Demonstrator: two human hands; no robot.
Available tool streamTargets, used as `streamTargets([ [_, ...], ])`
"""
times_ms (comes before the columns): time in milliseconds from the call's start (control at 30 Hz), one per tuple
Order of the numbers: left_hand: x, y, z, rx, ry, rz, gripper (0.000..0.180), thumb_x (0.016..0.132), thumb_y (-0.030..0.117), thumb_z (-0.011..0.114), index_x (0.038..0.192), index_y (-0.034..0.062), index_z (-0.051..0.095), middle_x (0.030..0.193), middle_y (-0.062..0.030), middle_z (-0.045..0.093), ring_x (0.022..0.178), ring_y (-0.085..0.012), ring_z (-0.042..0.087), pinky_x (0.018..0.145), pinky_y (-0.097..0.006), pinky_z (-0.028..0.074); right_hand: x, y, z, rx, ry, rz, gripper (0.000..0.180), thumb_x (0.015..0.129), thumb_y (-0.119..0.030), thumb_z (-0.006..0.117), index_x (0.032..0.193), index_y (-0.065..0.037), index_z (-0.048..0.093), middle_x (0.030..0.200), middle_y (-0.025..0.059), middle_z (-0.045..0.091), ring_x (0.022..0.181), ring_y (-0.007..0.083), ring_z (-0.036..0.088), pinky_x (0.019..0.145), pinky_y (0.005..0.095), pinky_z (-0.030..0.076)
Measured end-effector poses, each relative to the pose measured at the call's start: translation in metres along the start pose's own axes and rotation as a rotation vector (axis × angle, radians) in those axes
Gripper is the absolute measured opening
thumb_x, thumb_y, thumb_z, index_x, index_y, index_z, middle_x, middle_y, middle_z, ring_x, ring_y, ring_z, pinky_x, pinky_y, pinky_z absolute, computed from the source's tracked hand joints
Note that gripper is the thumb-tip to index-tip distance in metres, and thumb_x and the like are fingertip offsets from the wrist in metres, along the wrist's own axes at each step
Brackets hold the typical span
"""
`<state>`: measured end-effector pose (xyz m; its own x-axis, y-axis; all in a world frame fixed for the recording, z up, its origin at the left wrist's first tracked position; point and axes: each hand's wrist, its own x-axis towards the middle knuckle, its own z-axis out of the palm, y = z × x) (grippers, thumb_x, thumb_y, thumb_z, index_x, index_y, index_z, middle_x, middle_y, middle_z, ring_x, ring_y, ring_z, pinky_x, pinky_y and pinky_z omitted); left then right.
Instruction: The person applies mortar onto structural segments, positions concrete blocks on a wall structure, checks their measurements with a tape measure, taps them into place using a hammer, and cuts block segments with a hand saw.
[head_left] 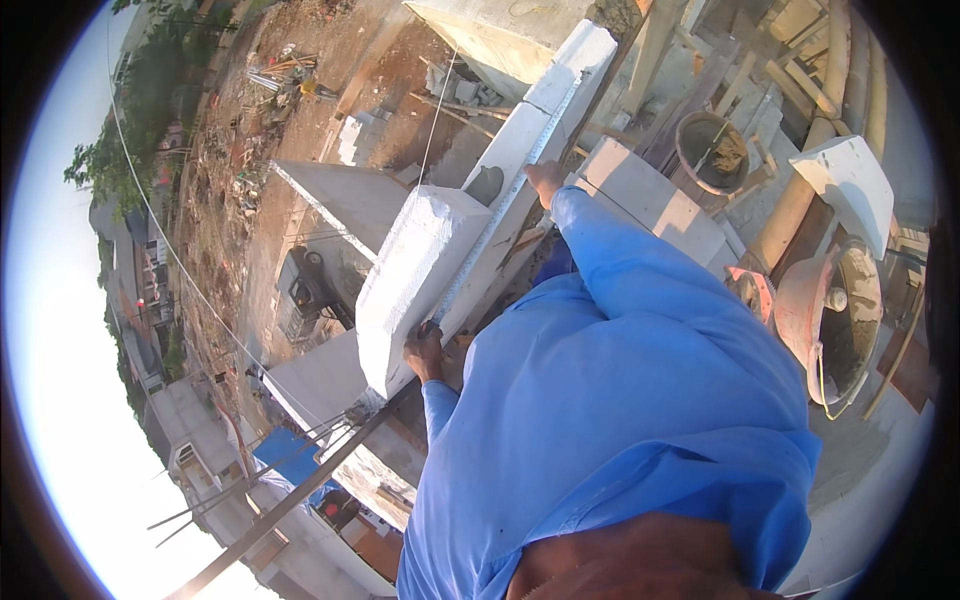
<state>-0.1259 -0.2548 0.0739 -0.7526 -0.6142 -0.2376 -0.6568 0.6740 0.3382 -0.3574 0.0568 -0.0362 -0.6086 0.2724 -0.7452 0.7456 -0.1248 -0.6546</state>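
Note:
A long, narrow, pale blue-white strip, which looks like a tape measure (483,240), runs along the near edge of a low wall of white blocks. My left hand (425,355) is closed around its lower end, beside a large white block (415,280). Farther up, my right hand (545,183) is closed at the strip and touches the wall's edge; the fingertips are partly hidden. Between the large block and the farther white blocks (560,70) of the wall lies a patch of grey mortar (485,186).
A taut string (437,115) rises over the large block. To the right are a bucket of mortar (712,153), a tipped bucket (835,325), a loose white block (848,190) and bamboo poles (790,225). A metal bar (300,505) juts out at lower left; the ground lies far below the wall.

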Motion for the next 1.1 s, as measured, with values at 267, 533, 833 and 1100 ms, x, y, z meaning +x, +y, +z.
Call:
streamTargets([
  [267,-0.001,0.009,-0.002,0.017,-0.002,-0.043,0.046,0.062,0.026,0.065,0.102,0.004,0.069,0.096,-0.0194,0.068,0.094,-0.0329,0.065,0.085,-0.038,0.049,0.025,0.016,0.005,-0.104,0.048,-0.025,0.047,0.076,-0.023,0.064,0.11,0.01,0.056,0.113,0.0268,0.059,0.105,0.0367,0.058,0.085,0.0409,0.046],
  [533,0.001,-0.006,0.0,0.049,0.009,-0.073,0.045,0.062,0.028,0.065,0.102,0.0072,0.069,0.099,-0.0205,0.067,0.094,-0.0352,0.064,0.085,-0.04,0.049,-0.014,-0.004,-0.001,0.001,-0.043,-0.103,0.043,0.078,-0.024,0.06,0.107,0.007,0.059,0.108,0.0245,0.062,0.101,0.0365,0.06,0.084,0.0399,0.046],
  [833,0.004,-0.013,0.003,0.083,0.012,-0.009,0.046,0.065,0.031,0.064,0.103,0.0074,0.069,0.1,-0.0229,0.066,0.096,-0.0374,0.063,0.086,-0.042,0.048,0.051,0.031,0.013,-0.086,-0.018,-0.097,0.034,0.076,-0.017,0.067,0.1,0.007,0.06,0.098,0.0152,0.065,0.085,0.0247,0.063,0.071,0.037,0.049],
  [1100,-0.001,-0.003,0.009,0.029,-0.045,0.043,0.047,0.064,0.029,0.065,0.104,0.0036,0.068,0.099,-0.0226,0.066,0.095,-0.0349,0.064,0.085,-0.04,0.049,0.027,0.032,0.009,0.07,-0.062,-0.038,0.032,0.082,-0.014,0.062,0.108,0.004,0.058,0.1,0.0134,0.064,0.089,0.0259,0.063,0.076,0.0384,0.053],
])
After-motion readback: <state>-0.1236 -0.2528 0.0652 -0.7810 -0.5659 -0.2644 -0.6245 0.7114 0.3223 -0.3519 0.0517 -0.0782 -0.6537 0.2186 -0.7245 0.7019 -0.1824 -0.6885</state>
